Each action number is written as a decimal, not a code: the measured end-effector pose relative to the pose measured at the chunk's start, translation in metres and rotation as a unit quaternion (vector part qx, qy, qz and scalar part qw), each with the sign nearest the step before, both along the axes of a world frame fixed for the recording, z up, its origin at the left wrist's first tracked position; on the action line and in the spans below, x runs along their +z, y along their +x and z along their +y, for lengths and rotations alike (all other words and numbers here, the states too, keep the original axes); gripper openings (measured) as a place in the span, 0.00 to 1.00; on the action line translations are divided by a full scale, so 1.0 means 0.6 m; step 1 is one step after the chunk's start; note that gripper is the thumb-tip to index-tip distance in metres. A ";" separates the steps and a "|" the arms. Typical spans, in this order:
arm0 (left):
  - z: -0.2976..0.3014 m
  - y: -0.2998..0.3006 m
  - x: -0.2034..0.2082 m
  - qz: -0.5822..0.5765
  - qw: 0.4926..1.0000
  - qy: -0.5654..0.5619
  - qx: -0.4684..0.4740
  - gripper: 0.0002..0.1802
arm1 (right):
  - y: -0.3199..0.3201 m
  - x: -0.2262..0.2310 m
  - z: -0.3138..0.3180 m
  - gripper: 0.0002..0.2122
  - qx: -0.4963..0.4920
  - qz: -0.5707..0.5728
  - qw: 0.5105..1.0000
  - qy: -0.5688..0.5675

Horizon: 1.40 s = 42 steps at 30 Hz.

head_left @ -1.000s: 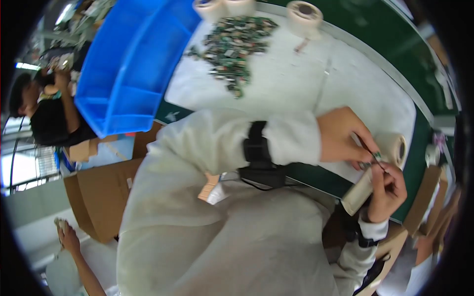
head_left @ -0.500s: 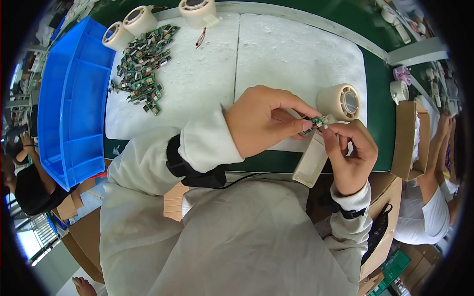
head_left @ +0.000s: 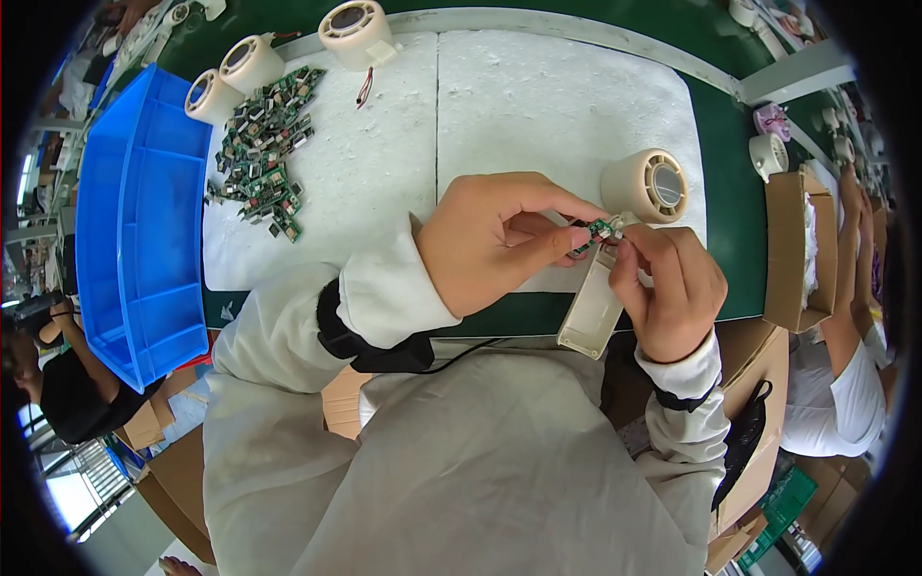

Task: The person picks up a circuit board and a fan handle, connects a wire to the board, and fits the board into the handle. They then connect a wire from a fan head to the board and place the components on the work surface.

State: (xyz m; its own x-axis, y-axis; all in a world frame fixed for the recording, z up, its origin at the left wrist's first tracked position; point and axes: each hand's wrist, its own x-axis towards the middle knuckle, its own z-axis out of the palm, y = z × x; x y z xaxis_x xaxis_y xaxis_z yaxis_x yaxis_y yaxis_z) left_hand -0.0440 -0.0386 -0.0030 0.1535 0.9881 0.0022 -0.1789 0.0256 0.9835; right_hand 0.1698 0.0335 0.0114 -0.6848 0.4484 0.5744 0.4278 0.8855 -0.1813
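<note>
My left hand (head_left: 490, 245) pinches a small green circuit board (head_left: 597, 230) between thumb and forefinger. Against the board's right end, my right hand (head_left: 677, 293) is closed at the fingertips on what looks like a small white wire plug (head_left: 616, 235), mostly covered. Just below the board, a cream handle shell (head_left: 588, 315) tilts over the table's near edge, its hollow side up. It appears to join the cream round fan head (head_left: 642, 184), which lies on the white foam sheet beyond my right hand.
Many loose circuit boards (head_left: 264, 144) are heaped at the left of the foam sheet (head_left: 519, 106). Three more fan heads (head_left: 355, 36) stand along its far left. A blue bin (head_left: 144, 230) is at the left, a cardboard box (head_left: 792, 288) at the right. Other people sit at both sides.
Both hands stay at the board, their fingertips shifted slightly. The whole view has moved a little, with the far-left things now lower in the picture.
</note>
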 end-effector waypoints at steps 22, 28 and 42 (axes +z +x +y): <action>0.018 0.041 0.044 0.165 0.969 0.169 0.068 0.18 | 0.021 0.021 0.014 0.09 -0.014 0.148 0.989 -0.020; 0.009 0.077 0.051 0.277 0.912 0.263 0.148 0.19 | 0.018 0.017 0.007 0.08 -0.002 0.218 0.974 -0.063; 0.015 0.061 0.112 0.232 0.959 0.144 0.077 0.30 | 0.016 0.052 -0.006 0.07 -0.006 0.282 0.920 -0.273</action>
State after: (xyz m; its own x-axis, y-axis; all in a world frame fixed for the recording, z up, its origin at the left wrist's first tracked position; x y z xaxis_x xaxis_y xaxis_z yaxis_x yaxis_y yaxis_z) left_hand -0.0071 -0.0298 0.0645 0.0554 0.9678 0.2456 0.3001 -0.2508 0.9203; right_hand 0.1794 0.0297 0.0428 -0.3397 0.7815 0.5234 0.1390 0.5921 -0.7938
